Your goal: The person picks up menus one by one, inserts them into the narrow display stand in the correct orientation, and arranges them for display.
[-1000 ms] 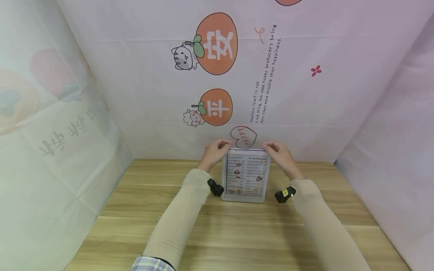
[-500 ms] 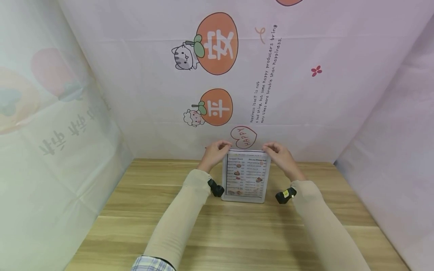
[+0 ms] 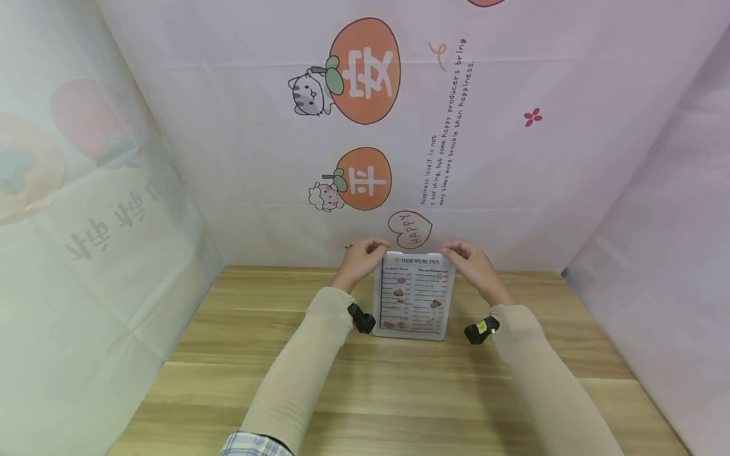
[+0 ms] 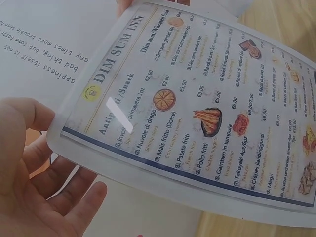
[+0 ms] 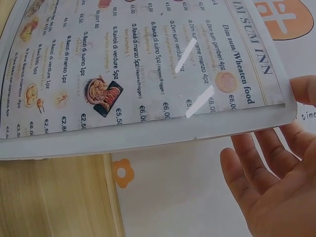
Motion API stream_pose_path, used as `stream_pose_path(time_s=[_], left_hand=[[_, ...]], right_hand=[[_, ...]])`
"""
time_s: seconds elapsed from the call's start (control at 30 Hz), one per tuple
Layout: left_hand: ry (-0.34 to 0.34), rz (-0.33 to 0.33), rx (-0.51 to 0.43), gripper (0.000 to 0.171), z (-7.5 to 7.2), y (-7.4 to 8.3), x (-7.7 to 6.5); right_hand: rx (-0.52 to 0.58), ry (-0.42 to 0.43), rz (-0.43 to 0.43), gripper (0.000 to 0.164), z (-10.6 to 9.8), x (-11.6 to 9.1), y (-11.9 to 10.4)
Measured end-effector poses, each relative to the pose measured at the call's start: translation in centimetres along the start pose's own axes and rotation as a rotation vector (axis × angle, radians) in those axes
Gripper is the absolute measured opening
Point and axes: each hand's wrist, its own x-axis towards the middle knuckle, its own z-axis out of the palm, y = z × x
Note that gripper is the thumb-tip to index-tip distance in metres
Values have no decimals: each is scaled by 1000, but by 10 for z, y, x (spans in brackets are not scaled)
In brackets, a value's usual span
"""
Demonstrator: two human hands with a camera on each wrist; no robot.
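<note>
A dim sum menu (image 3: 413,297) in a pale-rimmed, glossy holder stands nearly upright near the back of the table, its printed side facing me. My left hand (image 3: 362,261) pinches its top left corner, with the thumb on the printed face and the other fingers behind, as the left wrist view shows. At the top right corner my right hand (image 3: 472,265) pinches the menu the same way. Fingertips of the other hand (image 4: 124,5) peek over the top edge in the left wrist view. The heading "DIM SUM INN" is readable, with light glare on the surface.
The wood-grain table (image 3: 410,399) stretches in front of the menu. Close behind it hangs a printed white cloth (image 3: 256,145) with orange fruit and cat drawings. More cloth (image 3: 667,253) closes off the right side, and a left cloth panel (image 3: 85,304) the left.
The heading across the menu's top now shows clearly; before, it was not readable. The menu's upper part seems to have tipped slightly. Both hands keep their grip and have barely shifted.
</note>
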Motion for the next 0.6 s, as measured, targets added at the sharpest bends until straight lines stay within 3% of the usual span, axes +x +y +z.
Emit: stream_pose_path(time_s=[0.6], left_hand=[[20,7,-14,34,1,-4,-2]], right_hand=[[26,-8,-7,60,-1,-5,3]])
